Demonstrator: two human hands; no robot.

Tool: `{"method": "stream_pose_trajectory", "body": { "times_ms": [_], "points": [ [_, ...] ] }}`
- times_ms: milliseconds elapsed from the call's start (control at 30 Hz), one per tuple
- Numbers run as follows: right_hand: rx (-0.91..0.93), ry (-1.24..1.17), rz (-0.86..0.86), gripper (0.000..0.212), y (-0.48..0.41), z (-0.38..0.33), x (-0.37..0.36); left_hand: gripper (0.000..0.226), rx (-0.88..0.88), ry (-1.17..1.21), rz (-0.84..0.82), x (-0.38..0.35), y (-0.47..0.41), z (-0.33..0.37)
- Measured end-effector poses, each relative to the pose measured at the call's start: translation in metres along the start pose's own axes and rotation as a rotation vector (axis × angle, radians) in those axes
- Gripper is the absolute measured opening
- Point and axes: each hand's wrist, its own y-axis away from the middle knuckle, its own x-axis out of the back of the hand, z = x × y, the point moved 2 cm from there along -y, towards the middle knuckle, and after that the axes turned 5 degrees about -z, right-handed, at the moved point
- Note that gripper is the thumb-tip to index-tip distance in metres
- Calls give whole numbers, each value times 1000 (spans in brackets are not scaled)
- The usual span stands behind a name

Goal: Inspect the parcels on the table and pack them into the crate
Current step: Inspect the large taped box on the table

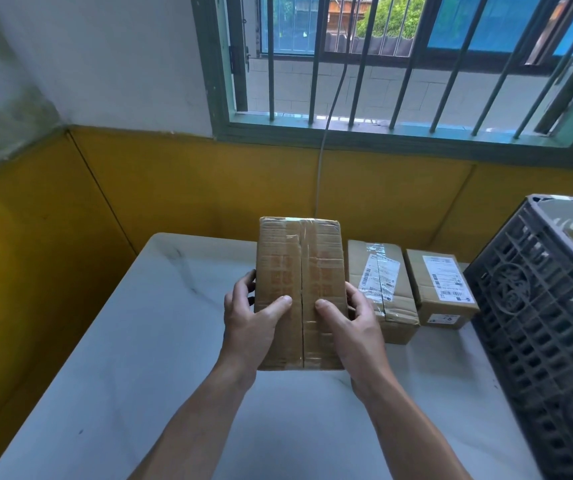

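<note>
Both hands holding a taped cardboard parcel [300, 292] up at frame centre.

The left hand [248, 318] and right hand [351, 323] are clasping its sides, thumbs pressing the face; two labelled parcels [382, 289] [442, 289] are lying on the table [139, 341] — beside the dark crate [548, 323] at right, its contents unclear.

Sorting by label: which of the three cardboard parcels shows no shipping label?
The held parcel, gripped by the left hand and right hand. The middle parcel and crate-side parcel show white labels.
</note>
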Motion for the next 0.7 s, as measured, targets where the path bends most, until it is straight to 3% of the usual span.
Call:
{"method": "stream_pose_trajectory", "body": {
  "times_ms": [100,233,400,700],
  "points": [
    [0,11,22,34,-1,3,0,44,14,46,3,0,-2,-2],
    [4,39,64,31,-3,4,1,48,3,50,6,-1,-2,-4],
    [24,63,48,57,-1,5,-1,68,-6,47,3,-2,-2,-1],
    [26,65,95,35,-5,8,2,43,3,85,31,-4,-1,-2]
  ]
}}
